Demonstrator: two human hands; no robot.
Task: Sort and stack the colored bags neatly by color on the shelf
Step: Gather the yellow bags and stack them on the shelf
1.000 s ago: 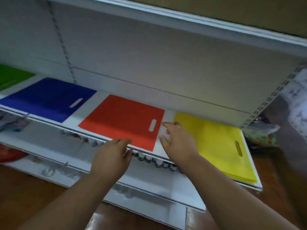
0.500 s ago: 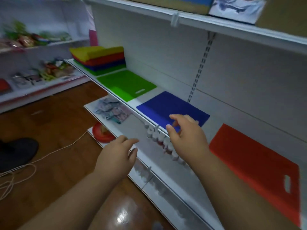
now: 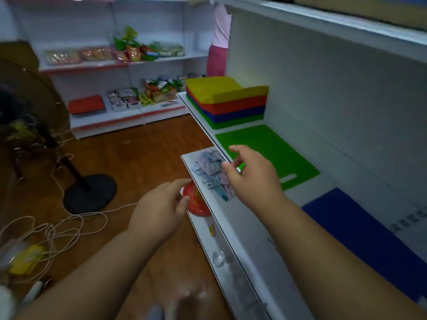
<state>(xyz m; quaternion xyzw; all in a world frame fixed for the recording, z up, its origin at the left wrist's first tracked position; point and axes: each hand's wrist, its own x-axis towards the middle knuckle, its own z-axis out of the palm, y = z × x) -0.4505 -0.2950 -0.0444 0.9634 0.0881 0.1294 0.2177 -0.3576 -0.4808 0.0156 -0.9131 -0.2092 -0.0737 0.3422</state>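
Risk: the mixed stack (image 3: 227, 101) at the far end of the shelf (image 3: 203, 116) is thick and in four colours, yellow on top, then red, blue and green. I think that if one colour is pulled out from below, the layers above can slide and fall to the floor (image 3: 138, 144).
Cause: the bags look thin and smooth, and the stack sits close to the front edge of the shelf.
Second risk: the single green bag (image 3: 270, 153) lies flat near the front edge, so a sleeve or arm passing over it could drag it crooked.
Left hand: the left hand (image 3: 159, 209) is in the air before the lower shelf (image 3: 233, 229), fingers (image 3: 180, 182) loosely curled, holding nothing.
Right hand: the right hand (image 3: 251, 174) hovers above the front edge beside the green bag, fingers half spread and relaxed, empty.
Bags on the shelf: green bag nearest the stack, then a blue bag (image 3: 360, 229) to the right of it, both flat, apart from each other.
Lower shelf: it carries a small heap of pale packets (image 3: 212, 169); what they are, I cannot tell.
Below it: a red round bowl (image 3: 195, 202), partly hidden by the left hand; its contents are not clear.
Judgement: both hands seem to go toward the mixed stack, which is not yet sorted.
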